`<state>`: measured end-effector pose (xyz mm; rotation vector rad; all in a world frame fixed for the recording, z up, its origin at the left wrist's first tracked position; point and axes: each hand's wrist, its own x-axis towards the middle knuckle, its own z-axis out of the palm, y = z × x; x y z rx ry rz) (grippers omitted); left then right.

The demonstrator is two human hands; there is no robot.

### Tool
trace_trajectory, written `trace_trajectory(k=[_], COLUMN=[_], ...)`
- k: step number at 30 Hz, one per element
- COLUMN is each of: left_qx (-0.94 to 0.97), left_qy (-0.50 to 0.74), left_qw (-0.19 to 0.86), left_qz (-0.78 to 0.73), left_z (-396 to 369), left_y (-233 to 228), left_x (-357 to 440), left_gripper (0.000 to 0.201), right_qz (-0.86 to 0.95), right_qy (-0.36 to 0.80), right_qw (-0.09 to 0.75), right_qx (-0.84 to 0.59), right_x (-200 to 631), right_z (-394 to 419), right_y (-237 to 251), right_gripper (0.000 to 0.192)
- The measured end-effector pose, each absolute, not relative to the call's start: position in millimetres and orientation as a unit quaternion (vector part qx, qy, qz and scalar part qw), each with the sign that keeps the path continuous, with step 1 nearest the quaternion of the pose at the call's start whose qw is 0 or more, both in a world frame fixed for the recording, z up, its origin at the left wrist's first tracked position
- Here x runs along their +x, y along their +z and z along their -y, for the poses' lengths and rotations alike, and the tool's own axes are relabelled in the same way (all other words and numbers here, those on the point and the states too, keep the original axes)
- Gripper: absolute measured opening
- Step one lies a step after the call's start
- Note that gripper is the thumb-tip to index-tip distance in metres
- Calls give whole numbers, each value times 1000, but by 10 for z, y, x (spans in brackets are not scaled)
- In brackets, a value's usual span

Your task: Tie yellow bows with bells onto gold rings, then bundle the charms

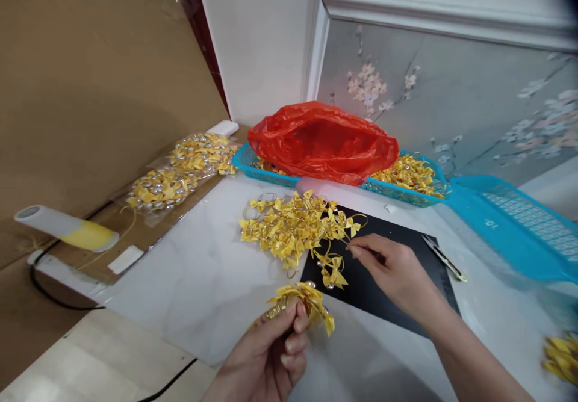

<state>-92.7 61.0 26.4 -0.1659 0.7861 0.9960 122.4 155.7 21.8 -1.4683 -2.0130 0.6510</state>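
Two hands among yellow bows on a white table.

The left hand [271,354] pinches a bunch of bows [303,303] low over the table [189,275]; the right hand [392,272] pinches a wire [334,247] at the edge of the loose bow pile [293,227], over one black sheet [388,233]. Behind stand two blue baskets [253,164] [515,227], one red bag [323,140], and tweezers [445,259] at right.
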Motion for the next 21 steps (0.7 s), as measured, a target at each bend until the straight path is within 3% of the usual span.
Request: trace_trajectory(k=[5,12,21], left_qx=[-85,-100,-90], left_qy=[470,470,462], left_qw=[799,791,802], left_qz=[-365,-379,-368], left_z=[-599,-606,-612], left_y=[242,237,248], left_x=[-936,-946,-893], left_gripper=[9,17,14], right_qz=[775,743,707], right_qy=[276,310,378], right_qw=[219,250,220], right_qx=[-524,-538,-555], right_x=[1044,1224,1380], right_z=[-1710,-1412,-1405], right_y=[144,215,387], right_gripper=[17,24,30])
